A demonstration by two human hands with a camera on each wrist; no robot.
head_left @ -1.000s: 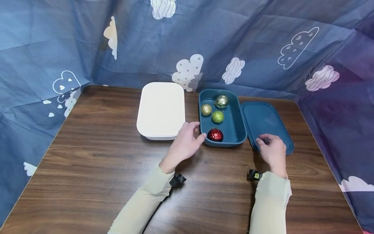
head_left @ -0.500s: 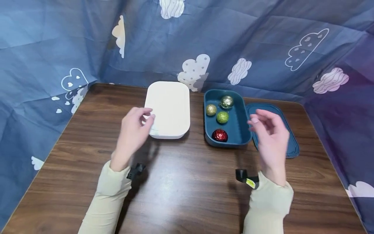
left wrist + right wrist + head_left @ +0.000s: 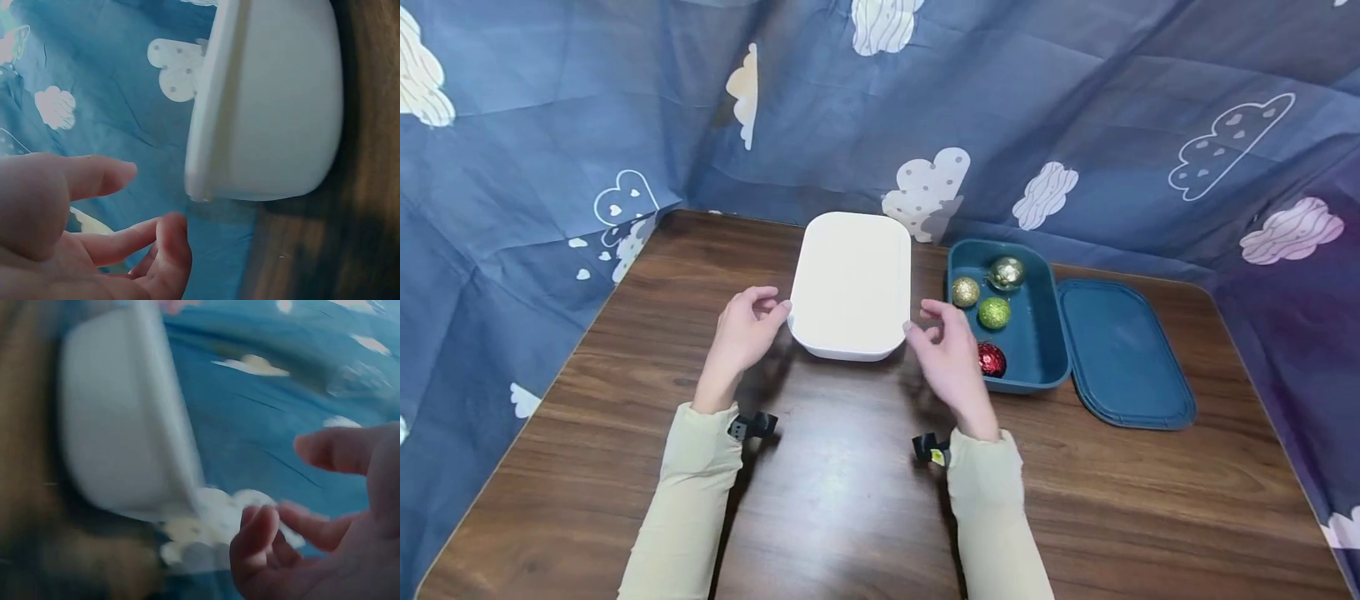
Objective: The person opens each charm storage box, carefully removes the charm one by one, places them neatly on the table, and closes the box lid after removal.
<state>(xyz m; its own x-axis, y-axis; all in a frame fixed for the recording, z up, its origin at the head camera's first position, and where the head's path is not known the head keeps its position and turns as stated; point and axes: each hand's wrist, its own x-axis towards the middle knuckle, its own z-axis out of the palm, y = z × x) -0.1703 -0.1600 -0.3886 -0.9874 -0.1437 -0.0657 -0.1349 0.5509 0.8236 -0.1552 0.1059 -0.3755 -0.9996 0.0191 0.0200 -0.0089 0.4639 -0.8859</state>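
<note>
A white box with a flat white lid [image 3: 852, 283] stands on the table; its pale side [image 3: 275, 106] fills much of the left wrist view. My left hand [image 3: 745, 329] hovers at its left side, thumb and fingers loosely bent with a gap between them and nothing held. On the other side, my right hand [image 3: 951, 354] is at the box's front right corner, also holding nothing. Its thumb tip overlaps the lid's edge in the head view, while the right wrist view shows the fingers [image 3: 256, 540] apart from the box [image 3: 112, 419].
Right of the white box is an uncovered blue container [image 3: 1033, 333]. Inside lie a red ornament ball [image 3: 992, 360], a green glitter ball [image 3: 994, 312], a gold glitter ball [image 3: 966, 292] and a shiny gold ball [image 3: 1006, 273]. Its blue lid [image 3: 1127, 354] lies alongside. A cloud-print curtain [image 3: 820, 108] hangs behind.
My left hand has left the blue container for the white box's left side. My right hand has come off the blue lid and swung left to the white box. The view has turned left.
</note>
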